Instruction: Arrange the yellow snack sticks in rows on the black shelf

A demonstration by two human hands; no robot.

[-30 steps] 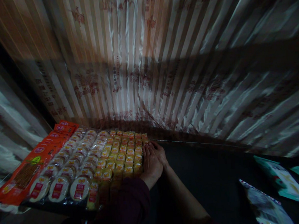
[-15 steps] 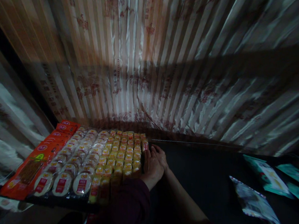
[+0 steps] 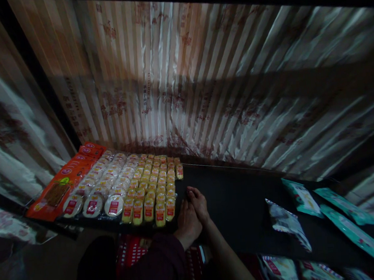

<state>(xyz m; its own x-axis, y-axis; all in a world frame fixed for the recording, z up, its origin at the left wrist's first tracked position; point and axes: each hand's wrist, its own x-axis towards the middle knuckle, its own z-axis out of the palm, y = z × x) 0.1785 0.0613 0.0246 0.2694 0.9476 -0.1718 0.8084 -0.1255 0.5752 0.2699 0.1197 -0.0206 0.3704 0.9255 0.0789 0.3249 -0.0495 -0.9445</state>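
Observation:
My left hand [image 3: 188,223], at the end of a dark sleeve, is over the black shelf [image 3: 237,213] with its fingers stretched forward, holding nothing I can see. Against it rests my right hand [image 3: 198,204], its fingers loosely bent and apparently bare. Both are just right of several rows of small yellow wrapped cakes [image 3: 148,208]. Beyond my fingertips, at the back of the rightmost row, stands a yellow cake packet [image 3: 179,169] with a red label. Dim light hides detail between the hands.
Left of the cakes lie rows of round wrapped biscuits [image 3: 92,205] and orange snack bags [image 3: 54,194]. Rightward are a silver packet [image 3: 287,222] and green packets [image 3: 303,198]. Below the shelf sits a red basket [image 3: 130,250]. A thin wire [image 3: 221,167] runs along the back edge.
Both hands have drawn back toward me from the rightmost yellow packet, which stays at the back of its row. The view has shifted, showing more of the basket and lower packets.

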